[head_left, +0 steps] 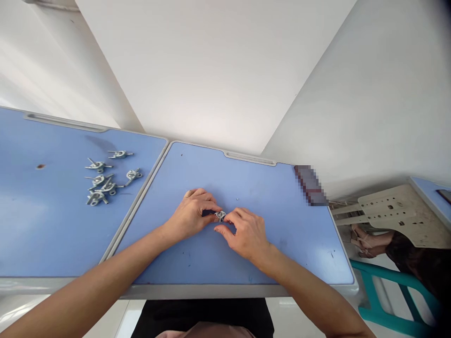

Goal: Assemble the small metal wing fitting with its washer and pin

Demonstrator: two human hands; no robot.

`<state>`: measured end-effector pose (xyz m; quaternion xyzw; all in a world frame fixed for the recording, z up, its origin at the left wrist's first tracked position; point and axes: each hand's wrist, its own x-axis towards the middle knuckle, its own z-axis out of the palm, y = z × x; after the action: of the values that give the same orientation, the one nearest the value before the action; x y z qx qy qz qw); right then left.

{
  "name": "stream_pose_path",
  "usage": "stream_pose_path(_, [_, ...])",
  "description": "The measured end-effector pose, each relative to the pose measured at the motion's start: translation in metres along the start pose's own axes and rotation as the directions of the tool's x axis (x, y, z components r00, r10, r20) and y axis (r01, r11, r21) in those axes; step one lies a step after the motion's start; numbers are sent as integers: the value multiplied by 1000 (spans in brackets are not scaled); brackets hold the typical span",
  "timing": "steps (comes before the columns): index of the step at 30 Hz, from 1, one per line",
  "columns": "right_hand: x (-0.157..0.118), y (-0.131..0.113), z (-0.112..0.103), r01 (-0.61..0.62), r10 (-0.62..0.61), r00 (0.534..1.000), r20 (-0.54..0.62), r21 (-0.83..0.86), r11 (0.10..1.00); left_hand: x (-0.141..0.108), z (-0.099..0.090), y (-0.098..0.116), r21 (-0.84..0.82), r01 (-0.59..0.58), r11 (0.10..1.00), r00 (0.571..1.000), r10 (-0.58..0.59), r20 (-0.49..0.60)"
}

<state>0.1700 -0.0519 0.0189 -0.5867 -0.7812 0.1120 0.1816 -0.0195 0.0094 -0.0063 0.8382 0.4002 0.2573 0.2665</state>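
Observation:
A small silvery metal part (220, 215) is between my two hands, above the middle of the blue desk (211, 173). My left hand (193, 212) pinches its left side between thumb and fingers. On the other side, my right hand (246, 231) has its index fingertip at the part's right edge, with the thumb held apart below it. Several similar metal parts (112, 185) with thin levers lie in a loose group on the left desk (52, 211).
A pixelated dark flat object (312, 185) lies at the desk's right back corner. Beyond the right edge are a beige chair (405, 213), a person's feet (368, 240) and a green frame (394, 319). A white wall (211, 70) rises behind the desks.

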Motion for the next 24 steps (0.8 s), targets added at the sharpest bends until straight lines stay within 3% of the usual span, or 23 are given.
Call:
stream_pose_path(6, [3, -1, -2, -24, 24, 1000, 13, -45, 999, 2, -1, 4, 3, 3, 1000, 1000, -3, 31])
stream_pose_path(10, [4, 5, -5, 22, -23, 1000, -22, -32, 999, 4, -2, 9, 35, 57, 998, 997, -59, 46])
stream_pose_path(19, [-12, -1, 13, 85, -101, 988, -112, -141, 986, 1, 0, 23, 110, 143, 984, 990, -144, 2])
stream_pose_path(24, [-13, 1, 7, 31, -35, 997, -74, -54, 998, -1, 2, 14, 123, 74, 990, 997, -74, -3])
